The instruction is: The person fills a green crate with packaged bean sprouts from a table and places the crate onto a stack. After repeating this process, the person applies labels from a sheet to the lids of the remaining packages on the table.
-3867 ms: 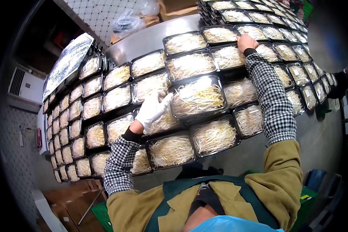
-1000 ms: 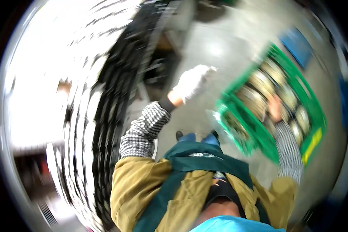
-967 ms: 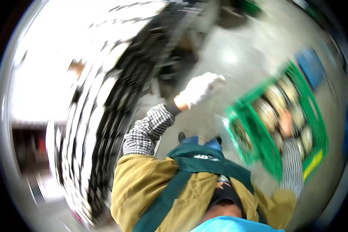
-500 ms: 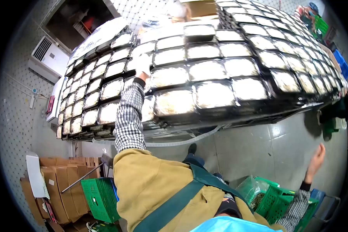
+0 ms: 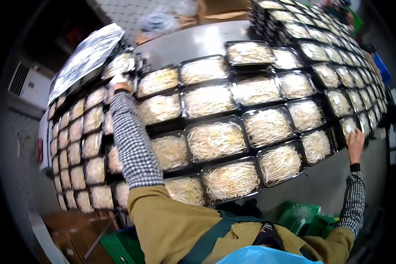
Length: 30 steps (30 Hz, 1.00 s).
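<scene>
My left hand reaches far over the table, at the near edge of a black tray of bean sprouts. It looks white and blurred, as if gloved, so its fingers are hard to make out. On the right, my bare right hand has its fingers stretched out against the near side of another sprout tray. Between my arms lie rows of film-covered black trays of bean sprouts. One tray sits higher than its neighbours at the back.
Bare metal tabletop shows behind the rows. A silvery sheet covers trays at the back left, and taller tray stacks stand at the back right. Green crates and cardboard boxes are by my body, below the table.
My view has shifted closer over the trays, and their sprouts show more clearly. My left hand is farther back and left. My right hand has risen from beside me to the trays.
</scene>
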Available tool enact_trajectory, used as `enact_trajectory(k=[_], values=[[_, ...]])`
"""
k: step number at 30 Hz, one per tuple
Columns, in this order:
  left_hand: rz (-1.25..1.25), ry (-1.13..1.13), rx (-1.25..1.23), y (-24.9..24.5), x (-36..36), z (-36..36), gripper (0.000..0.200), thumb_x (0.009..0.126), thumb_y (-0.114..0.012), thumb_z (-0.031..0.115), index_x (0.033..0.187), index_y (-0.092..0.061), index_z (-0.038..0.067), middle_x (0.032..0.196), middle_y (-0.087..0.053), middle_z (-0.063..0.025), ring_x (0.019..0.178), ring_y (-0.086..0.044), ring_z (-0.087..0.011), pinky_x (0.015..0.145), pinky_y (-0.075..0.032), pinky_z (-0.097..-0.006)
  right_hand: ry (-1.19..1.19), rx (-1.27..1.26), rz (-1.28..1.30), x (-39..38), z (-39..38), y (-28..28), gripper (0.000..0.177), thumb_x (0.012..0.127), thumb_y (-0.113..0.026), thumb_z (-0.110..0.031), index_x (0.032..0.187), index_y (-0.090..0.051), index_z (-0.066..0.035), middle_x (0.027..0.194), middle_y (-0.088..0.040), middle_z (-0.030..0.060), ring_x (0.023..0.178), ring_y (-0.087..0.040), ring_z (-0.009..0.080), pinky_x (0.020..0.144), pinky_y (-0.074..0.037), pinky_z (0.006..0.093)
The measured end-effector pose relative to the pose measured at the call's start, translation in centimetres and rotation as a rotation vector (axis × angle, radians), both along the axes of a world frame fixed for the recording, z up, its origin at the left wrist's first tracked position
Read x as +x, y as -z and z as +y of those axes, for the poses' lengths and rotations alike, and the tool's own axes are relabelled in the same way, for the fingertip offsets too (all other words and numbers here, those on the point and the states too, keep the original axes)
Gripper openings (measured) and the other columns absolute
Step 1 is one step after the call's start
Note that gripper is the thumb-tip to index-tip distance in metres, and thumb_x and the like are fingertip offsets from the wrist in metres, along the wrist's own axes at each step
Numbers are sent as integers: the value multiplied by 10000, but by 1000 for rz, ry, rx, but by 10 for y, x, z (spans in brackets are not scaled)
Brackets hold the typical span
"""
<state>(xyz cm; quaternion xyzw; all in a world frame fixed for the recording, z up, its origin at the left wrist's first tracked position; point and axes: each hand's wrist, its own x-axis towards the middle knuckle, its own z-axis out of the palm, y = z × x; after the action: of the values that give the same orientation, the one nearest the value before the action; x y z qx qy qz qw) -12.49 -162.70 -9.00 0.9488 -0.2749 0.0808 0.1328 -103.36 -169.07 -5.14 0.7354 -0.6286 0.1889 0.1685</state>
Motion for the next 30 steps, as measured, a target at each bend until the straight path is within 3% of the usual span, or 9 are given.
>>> enact_trajectory(k=[5, 7, 9, 11, 18, 22, 26, 28, 30], values=[[-207, 201, 236, -15, 25, 14, 347, 850, -582, 228, 1111, -511, 12, 974, -610, -92, 789, -607, -199, 642, -502, -317, 24, -57, -39, -20, -3, 3, 303, 878, -532, -231, 1063, -548, 9, 1037, -558, 169, 995, -503, 325, 882, -381, 391], [-266, 423, -34, -14, 29, 27, 261, 844, -587, 211, 1006, -558, 8, 873, -636, -67, 756, -609, -205, 649, -496, -332, 30, -92, -49, -30, -5, 3, 320, 851, -568, -253, 1059, -558, -11, 1037, -570, 167, 995, -509, 322, 876, -386, 390], [505, 558, -881, -16, -13, 24, 135, 847, -582, 152, 895, -573, 26, 739, -604, -45, 629, -554, -161, 564, -451, -286, 25, -131, -62, -32, -7, -3, 337, 832, -593, -281, 1060, -562, -34, 1025, -581, 156, 997, -513, 321, 859, -398, 396], [1199, 400, -1206, -38, -82, 10, 83, 854, -569, 118, 886, -563, 42, 708, -573, -24, 554, -490, -102, 509, -401, -238, 65, -186, -29, -46, -22, 3, 373, 833, -586, -332, 1058, -563, -36, 1037, -580, 147, 988, -520, 324, 850, -412, 390], [1815, 553, -956, -34, -379, 3, 80, 880, -561, 134, 867, -552, 55, 687, -528, 9, 559, -480, -89, 719, -501, -293, -24, 10, -172, -46, -78, -8, 355, 868, -514, -383, 905, -657, -61, 933, -629, 127, 933, -545, 309, 823, -422, 403], [1652, 522, -1139, 16, -459, -21, 319, 899, -558, 246, 1071, -510, -18, 979, -608, -133, 794, -615, -240, 829, -504, -370, 224, 218, 72, -12, -80, -28, 572, 880, -408, -525, 826, -677, -23, 883, -655, 129, 906, -552, 316, 794, -411, 441], [1896, 369, -706, -13, -490, -5, 426, 923, -490, 360, 1095, -461, -29, 975, -612, -207, 777, -625, -257, 728, -522, -350, 173, 79, 62, -8, -83, -12, 621, 879, -386, -554, 844, -670, -3, 951, -637, 127, 1007, -478, 284, 848, -344, 445], [1516, 593, -350, -42, -486, 3, 387, 939, -434, 400, 929, -556, 33, 849, -641, -127, 680, -617, -178, 565, -488, -270, 150, -6, 69, -12, -87, -4, 598, 865, -420, -550, 842, -661, -4, 957, -627, 129, 1003, -471, 283, 856, -336, 450], [644, 691, -405, -63, -482, -8, 441, 941, -402, 399, 918, -561, -11, 812, -647, -135, 730, -631, -269, 633, -494, -354, 111, -28, 18, -8, -86, -5, 500, 839, -483, -488, 816, -662, -22, 909, -629, 126, 978, -480, 285, 823, -353, 457]])
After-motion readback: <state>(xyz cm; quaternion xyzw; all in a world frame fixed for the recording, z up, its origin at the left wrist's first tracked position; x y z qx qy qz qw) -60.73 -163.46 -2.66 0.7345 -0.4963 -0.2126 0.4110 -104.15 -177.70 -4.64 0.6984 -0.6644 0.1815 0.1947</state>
